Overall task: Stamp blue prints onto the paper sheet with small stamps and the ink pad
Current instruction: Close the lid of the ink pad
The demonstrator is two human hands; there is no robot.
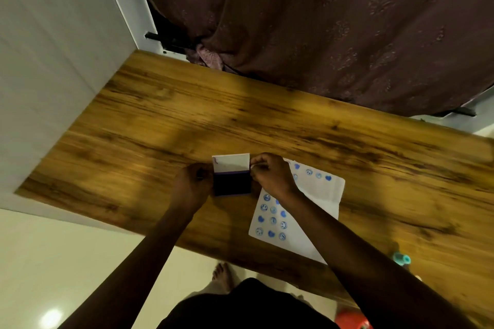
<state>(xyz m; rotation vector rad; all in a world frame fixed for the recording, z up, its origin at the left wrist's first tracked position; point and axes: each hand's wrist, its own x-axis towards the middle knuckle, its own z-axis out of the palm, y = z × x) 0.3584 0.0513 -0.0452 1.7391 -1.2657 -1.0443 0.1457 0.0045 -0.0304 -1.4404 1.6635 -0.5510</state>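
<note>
Open dark-blue ink pad [232,186], white lid up, on wooden table [160,120]. Left hand [193,182] clenched at its left edge; right hand [271,174] pinched at lid's right edge, contents unclear. White paper sheet [315,195] with blue prints just right.

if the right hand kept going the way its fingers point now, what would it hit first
Probably the open ink pad's raised white lid. The right hand rests over the white paper sheet with blue prints, fingers aimed left at the lid's edge and already seeming to touch it. Depth is unclear from this single view.
</note>
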